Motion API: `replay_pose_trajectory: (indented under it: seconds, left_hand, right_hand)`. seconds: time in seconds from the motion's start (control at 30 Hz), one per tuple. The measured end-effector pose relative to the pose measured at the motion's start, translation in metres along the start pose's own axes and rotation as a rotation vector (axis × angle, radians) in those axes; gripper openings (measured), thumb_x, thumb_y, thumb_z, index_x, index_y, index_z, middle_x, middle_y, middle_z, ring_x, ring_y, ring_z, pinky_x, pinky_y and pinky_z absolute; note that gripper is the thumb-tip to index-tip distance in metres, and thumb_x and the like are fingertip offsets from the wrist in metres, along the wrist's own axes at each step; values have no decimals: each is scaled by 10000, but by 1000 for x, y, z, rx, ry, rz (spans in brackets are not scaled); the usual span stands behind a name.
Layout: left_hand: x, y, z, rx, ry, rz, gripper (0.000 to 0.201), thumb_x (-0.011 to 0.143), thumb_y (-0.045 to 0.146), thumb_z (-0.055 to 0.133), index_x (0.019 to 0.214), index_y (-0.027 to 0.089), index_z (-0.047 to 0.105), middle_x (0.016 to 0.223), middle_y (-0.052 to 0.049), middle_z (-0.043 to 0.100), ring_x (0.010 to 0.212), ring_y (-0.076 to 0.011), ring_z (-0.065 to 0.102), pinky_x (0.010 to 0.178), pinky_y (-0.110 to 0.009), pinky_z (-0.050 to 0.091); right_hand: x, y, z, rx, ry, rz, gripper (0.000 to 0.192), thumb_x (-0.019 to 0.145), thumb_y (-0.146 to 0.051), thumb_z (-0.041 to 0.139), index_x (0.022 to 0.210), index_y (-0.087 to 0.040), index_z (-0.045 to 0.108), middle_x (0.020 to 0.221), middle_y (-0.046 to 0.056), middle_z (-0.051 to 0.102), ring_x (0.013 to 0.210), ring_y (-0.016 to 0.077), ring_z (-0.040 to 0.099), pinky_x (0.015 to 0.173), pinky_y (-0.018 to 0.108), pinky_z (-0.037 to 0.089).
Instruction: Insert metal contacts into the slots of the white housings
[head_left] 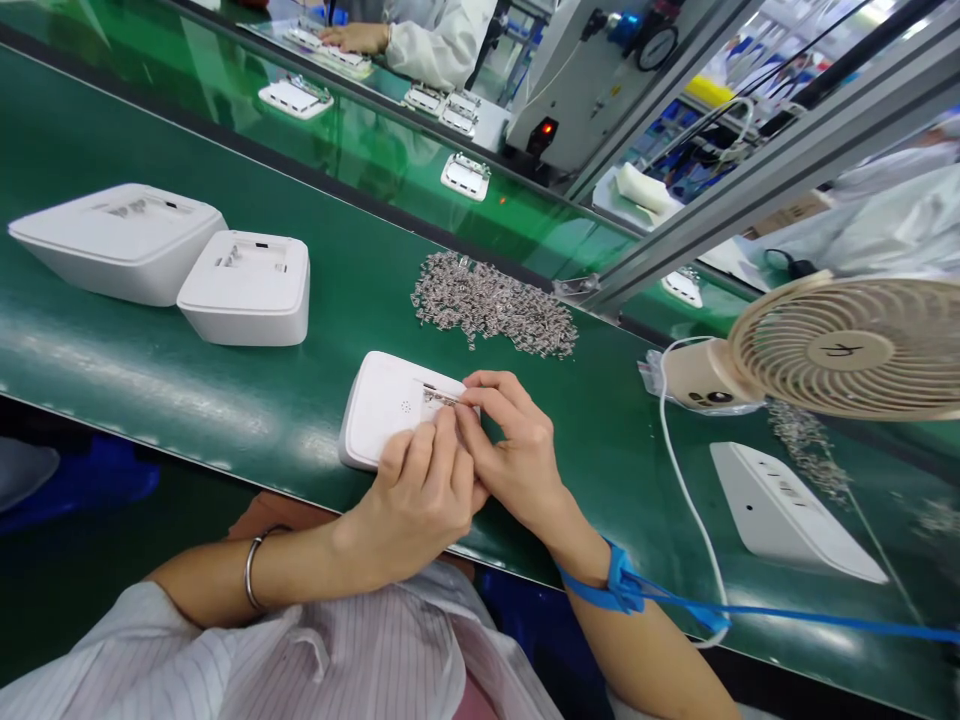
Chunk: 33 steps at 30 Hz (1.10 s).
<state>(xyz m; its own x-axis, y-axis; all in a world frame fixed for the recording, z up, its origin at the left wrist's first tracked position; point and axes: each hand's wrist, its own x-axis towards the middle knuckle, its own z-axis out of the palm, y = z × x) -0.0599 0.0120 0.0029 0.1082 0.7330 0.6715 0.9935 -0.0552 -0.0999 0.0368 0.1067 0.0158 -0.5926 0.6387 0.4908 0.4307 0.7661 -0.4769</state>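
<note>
A white plastic housing (382,410) with rounded corners lies on the green work surface in front of me. Its top has a ring of small holes and a recess with metal parts (439,397) in it. My left hand (431,480) rests over the near edge, fingers bent and pressed together at the recess. From the right, my right hand (517,445) pinches at the far right corner of the same recess. Whatever the fingertips hold is hidden behind them. Beyond the housing lies a loose pile of small metal clips (495,305).
Two white housings (251,275) stand at left, another (787,510) at right. A beige fan (847,345) with a white cable is at right. A blue wrist strap (619,585) trails rightward from my right wrist. Behind, white panels (296,97) lie near a co-worker's hand (356,38).
</note>
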Motion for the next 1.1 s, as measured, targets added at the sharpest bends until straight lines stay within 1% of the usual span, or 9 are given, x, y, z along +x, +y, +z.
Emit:
replay_pose_trajectory:
  seconds: [0.1, 0.2, 0.4, 0.6, 0.7, 0.83, 0.97, 1.1]
  left_hand:
    - [1, 1, 0, -31, 26, -3, 317, 877, 350, 493, 909, 82, 659, 1033, -134, 675, 879, -203, 605, 815, -339, 370]
    - [0, 1, -1, -52, 40, -6, 310, 878, 356, 488, 876, 92, 652, 1025, -131, 678, 876, -204, 607, 808, -338, 374]
    - [-1, 0, -1, -49, 25, -9, 335, 888, 368, 468, 919, 87, 649, 1076, -139, 660, 896, -200, 606, 814, -342, 374]
    - [0, 1, -1, -8, -9, -12, 351, 905, 352, 434, 968, 81, 647, 1080, -139, 658, 916, -190, 605, 826, -335, 366]
    - [-1, 2, -1, 5, -43, -9, 357, 907, 364, 429, 984, 89, 642, 1117, -137, 642, 940, -196, 597, 838, -340, 360]
    - [-2, 2, -1, -4, -63, -16, 351, 906, 377, 432, 970, 106, 646, 1166, -127, 619, 962, -203, 588, 850, -345, 354]
    - [-3, 3, 0, -4, -42, -16, 330, 899, 348, 451, 971, 96, 652, 1138, -128, 634, 942, -197, 592, 839, -338, 359]
    - [-4, 3, 1, -13, -43, -6, 332, 892, 325, 465, 1059, 91, 631, 1147, -131, 629, 956, -203, 587, 840, -344, 361]
  right_hand:
    - [0, 0, -2, 12, -18, 4, 143, 852, -109, 446, 789, -178, 554, 888, 72, 563, 792, 162, 568, 682, 313, 478]
    - [0, 1, -3, 29, -37, 17, 144, 857, -110, 446, 799, -183, 556, 879, 64, 561, 785, 158, 560, 679, 309, 468]
    - [3, -1, -1, 64, -27, 66, 128, 838, -118, 484, 762, -190, 558, 864, 48, 559, 761, 146, 554, 682, 307, 467]
    - [3, -2, 0, 128, 15, 116, 110, 807, -117, 518, 724, -186, 539, 833, 44, 573, 780, 151, 565, 666, 294, 479]
    - [0, -2, -2, 180, 6, 135, 110, 821, -125, 515, 752, -181, 580, 885, 59, 590, 808, 151, 585, 712, 306, 498]
    - [-7, -2, -8, 269, 6, 178, 138, 843, -120, 493, 862, -188, 611, 982, 82, 615, 938, 172, 606, 799, 336, 512]
    - [-12, -4, -10, 217, -6, 122, 176, 849, -117, 478, 902, -180, 634, 1046, 102, 610, 986, 185, 605, 837, 342, 520]
    - [-12, -5, -9, 134, 0, 54, 200, 844, -104, 474, 899, -187, 648, 1061, 98, 608, 950, 181, 618, 824, 350, 541]
